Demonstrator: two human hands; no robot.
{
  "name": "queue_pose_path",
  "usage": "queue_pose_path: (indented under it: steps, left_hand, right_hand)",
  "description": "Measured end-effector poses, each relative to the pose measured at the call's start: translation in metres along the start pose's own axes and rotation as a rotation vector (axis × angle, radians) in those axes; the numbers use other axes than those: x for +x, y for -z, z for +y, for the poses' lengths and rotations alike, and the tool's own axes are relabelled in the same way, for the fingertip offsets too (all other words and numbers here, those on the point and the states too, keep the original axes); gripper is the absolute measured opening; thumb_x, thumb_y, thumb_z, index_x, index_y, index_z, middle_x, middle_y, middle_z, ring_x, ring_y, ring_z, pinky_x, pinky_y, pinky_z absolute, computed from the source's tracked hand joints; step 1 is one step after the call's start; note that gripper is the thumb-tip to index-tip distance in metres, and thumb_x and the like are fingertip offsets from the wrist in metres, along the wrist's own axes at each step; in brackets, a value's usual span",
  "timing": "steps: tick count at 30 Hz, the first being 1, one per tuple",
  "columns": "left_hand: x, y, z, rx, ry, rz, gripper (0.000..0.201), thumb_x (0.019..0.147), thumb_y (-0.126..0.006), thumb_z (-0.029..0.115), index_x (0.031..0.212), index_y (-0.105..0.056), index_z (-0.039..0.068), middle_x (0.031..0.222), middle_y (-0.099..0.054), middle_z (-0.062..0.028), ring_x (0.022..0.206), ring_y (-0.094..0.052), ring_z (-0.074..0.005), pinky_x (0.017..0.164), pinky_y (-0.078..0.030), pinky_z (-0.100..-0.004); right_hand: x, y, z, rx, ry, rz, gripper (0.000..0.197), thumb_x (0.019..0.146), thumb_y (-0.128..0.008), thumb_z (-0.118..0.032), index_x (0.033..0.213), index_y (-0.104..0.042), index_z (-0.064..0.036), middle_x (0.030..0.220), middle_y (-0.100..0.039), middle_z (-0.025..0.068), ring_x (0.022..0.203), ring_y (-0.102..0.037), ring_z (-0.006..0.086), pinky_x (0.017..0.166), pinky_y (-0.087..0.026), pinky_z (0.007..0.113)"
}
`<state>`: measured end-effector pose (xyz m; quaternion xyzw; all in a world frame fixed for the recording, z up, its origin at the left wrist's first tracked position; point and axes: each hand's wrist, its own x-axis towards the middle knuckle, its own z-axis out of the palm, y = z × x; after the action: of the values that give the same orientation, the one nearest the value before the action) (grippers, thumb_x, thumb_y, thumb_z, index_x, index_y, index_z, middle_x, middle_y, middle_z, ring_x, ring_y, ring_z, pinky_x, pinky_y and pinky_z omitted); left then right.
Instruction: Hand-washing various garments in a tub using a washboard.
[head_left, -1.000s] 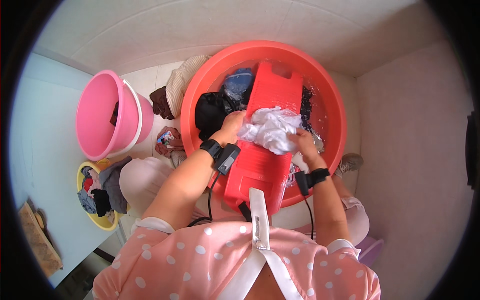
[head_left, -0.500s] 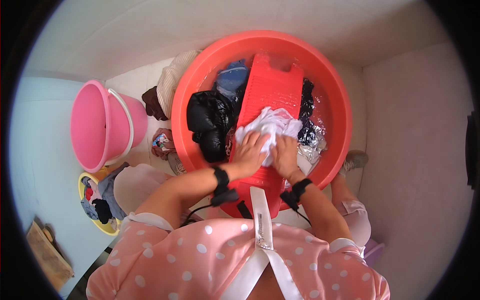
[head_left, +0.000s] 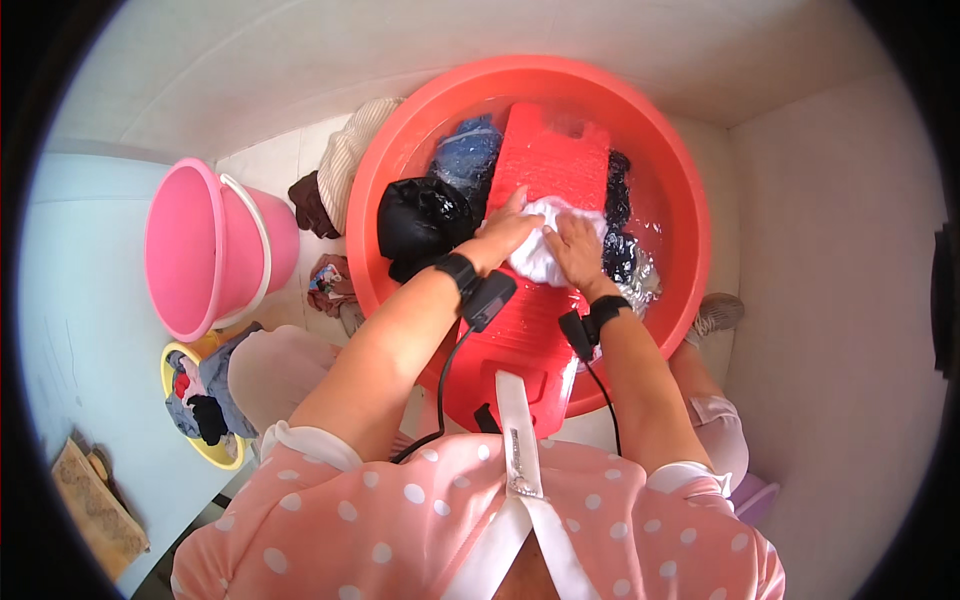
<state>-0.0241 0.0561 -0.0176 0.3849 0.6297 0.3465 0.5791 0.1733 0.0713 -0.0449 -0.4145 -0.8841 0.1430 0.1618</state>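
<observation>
- The round red tub (head_left: 685, 190) is standing before the person, holding water and wet clothes.
- The red washboard (head_left: 550, 165) is leaning in it, its long axis running away from the body, between the hands.
- A black garment (head_left: 425, 215) is lying in the tub, left of the board.
- The white cloth (head_left: 535, 265) is sitting bunched across the washboard's middle, showing no clear long axis; it is lying under and between the hands, and neither is nearer, since both are touching it.
- The left hand (head_left: 508, 228) is covering its left edge, thumb and one finger spreading apart; whether the others are pinching cloth, I cannot tell.
- The right hand (head_left: 578, 250) is resting over its right part, fingers spreading slightly and pointing away from the body.
</observation>
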Motion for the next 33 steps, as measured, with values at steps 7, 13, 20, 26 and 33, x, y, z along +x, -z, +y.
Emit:
queue_pose_path:
  steps: [7,13,20,26,33]
  left_hand:
    - [-0.164,-0.018,-0.034,0.864,-0.599,0.053,0.052,0.086,-0.065,0.019,0.135,-0.049,0.009,0.120,-0.049,-0.0180,0.114,-0.047,-0.0385,0.096,-0.038,-0.0530]
    - [-0.076,-0.026,-0.020,0.969,-0.509,0.010,0.043,0.089,-0.062,0.021,0.130,-0.053,0.009,0.115,-0.056,-0.0163,0.112,-0.053,-0.0368,0.097,-0.042,-0.0494]
    - [-0.084,-0.012,-0.010,0.790,-0.309,-0.057,0.042,0.094,-0.062,0.028,0.134,-0.055,0.017,0.116,-0.057,-0.0128,0.117,-0.053,-0.0334,0.099,-0.043,-0.0460]
    - [-0.105,-0.008,-0.012,0.673,-0.295,-0.023,0.043,0.093,-0.063,0.023,0.134,-0.056,0.012,0.127,-0.056,-0.0165,0.123,-0.051,-0.0362,0.106,-0.040,-0.0435]
    - [-0.121,-0.006,-0.013,0.599,-0.320,0.019,0.042,0.092,-0.065,0.019,0.132,-0.058,0.009,0.128,-0.056,-0.0184,0.124,-0.051,-0.0357,0.107,-0.041,-0.0411]
  right_hand:
    - [-0.097,0.053,-0.110,0.165,-0.109,0.044,0.026,0.085,-0.066,-0.019,0.107,-0.062,-0.0055,0.114,-0.060,0.0144,0.110,-0.052,0.0356,0.094,-0.038,0.052]
    - [-0.045,0.019,-0.060,-0.050,-0.209,-0.047,0.016,0.086,-0.062,-0.019,0.097,-0.064,-0.0079,0.102,-0.062,0.0123,0.097,-0.055,0.0347,0.081,-0.040,0.051]
    - [-0.063,0.030,-0.046,0.340,-0.121,0.101,0.029,0.098,-0.057,-0.025,0.115,-0.067,-0.0045,0.116,-0.064,0.0150,0.109,-0.056,0.0372,0.097,-0.041,0.051]
    - [-0.083,0.051,-0.056,0.405,-0.247,0.080,0.036,0.104,-0.047,-0.029,0.126,-0.067,-0.0092,0.140,-0.057,0.0163,0.137,-0.039,0.0417,0.117,-0.028,0.049]
    - [-0.110,0.077,-0.066,0.629,-0.427,0.126,0.043,0.107,-0.042,-0.036,0.127,-0.067,-0.0072,0.143,-0.057,0.0125,0.140,-0.038,0.0363,0.120,-0.021,0.045]
